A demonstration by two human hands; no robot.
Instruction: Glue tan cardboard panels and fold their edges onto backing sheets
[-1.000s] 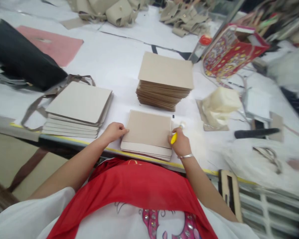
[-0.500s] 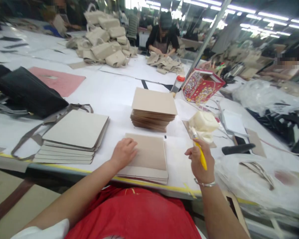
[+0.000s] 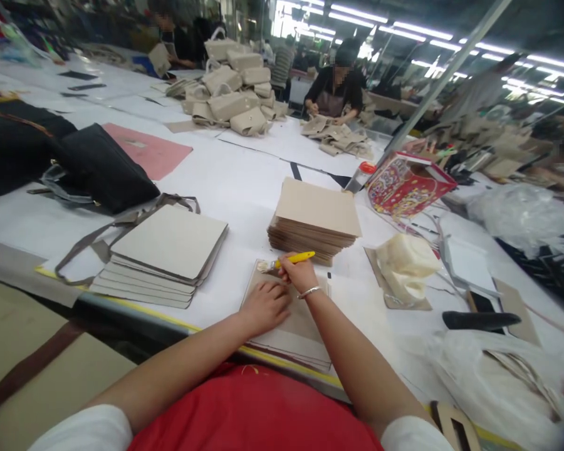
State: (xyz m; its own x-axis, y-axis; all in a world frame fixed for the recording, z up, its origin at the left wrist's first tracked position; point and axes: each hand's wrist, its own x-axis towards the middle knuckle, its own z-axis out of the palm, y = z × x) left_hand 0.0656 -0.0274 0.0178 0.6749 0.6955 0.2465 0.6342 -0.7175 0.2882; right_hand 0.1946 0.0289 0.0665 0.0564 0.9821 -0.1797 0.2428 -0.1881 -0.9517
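My right hand (image 3: 299, 274) is closed around a yellow-handled brush (image 3: 301, 257). Its pale bristles are at the far left corner of a beige panel (image 3: 305, 319), which lies on a low stack of boards at the table's front edge. Flat on that panel rests my left hand (image 3: 266, 307), fingers stretched out, just below the brush. Behind them stands a taller stack of tan boards (image 3: 317, 207). To the right, a cream-coloured tub (image 3: 407, 257) sits on a piece of board.
Left of my hands is a stack of grey-beige panels (image 3: 169, 241) beside a strap. A black bag (image 3: 106, 166) lies further left. A red patterned box (image 3: 408, 185) and a red-lidded jar (image 3: 361, 176) stand behind on the right. Across the table a person (image 3: 336, 88) handles beige pieces.
My right hand has carried the brush left from beside the tub to the panel's far corner. My left hand stays on the panel. The view has shifted, so things appear further right.
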